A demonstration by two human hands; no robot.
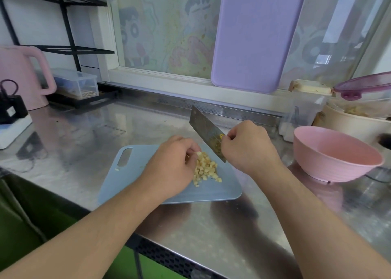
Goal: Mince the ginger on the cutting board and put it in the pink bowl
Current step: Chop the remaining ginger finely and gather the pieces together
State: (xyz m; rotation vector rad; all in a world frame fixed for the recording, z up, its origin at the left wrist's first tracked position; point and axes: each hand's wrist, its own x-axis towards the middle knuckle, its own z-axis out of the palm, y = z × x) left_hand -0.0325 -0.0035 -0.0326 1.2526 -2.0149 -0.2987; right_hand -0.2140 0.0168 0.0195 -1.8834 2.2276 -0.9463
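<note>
No writing is legible. Diced ginger [206, 169] lies at frame centre on the blue cutting board [135, 173]. The left hand [173, 164] pinches a piece; the right hand [249, 147] grips the cleaver [206, 133]. The pink bowl [336, 154] sits right, bare steel counter [84, 130] left.

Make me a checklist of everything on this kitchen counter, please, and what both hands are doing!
Surface: steel counter, shiny.
Job's things: diced ginger piled on blue cutting board; pink bowl empty, right of it.
Clutter: pink kettle, clear box, lidded containers.
Grips: left hand pinches ginger; right hand holds cleaver.
Cables: black cord on charger.
Surroundings: window, lilac board leaning, black rack.
</note>
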